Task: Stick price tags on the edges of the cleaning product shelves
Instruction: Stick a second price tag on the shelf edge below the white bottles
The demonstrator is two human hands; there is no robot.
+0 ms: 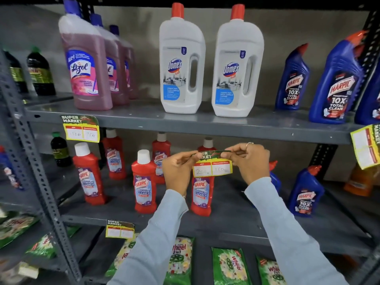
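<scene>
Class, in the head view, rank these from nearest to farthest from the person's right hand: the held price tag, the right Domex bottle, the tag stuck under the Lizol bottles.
1. The held price tag: pinched in the right hand at its top right corner.
2. The right Domex bottle: on the shelf above the hand.
3. The tag under the Lizol bottles: far to the left, on the upper shelf edge.

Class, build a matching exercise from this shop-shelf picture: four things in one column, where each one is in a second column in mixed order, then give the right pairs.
Column A
1. white Domex bottles
2. held price tag
3. green Wheel packets
4. stuck price tag

Column B
a. on the lowest shelf in view
b. on the shelf edge under the pink Lizol bottles
c. standing on the upper shelf
d. pinched between the left hand and the right hand, in front of the red Harpic bottles

Pairs: 1-c, 2-d, 3-a, 4-b
</scene>
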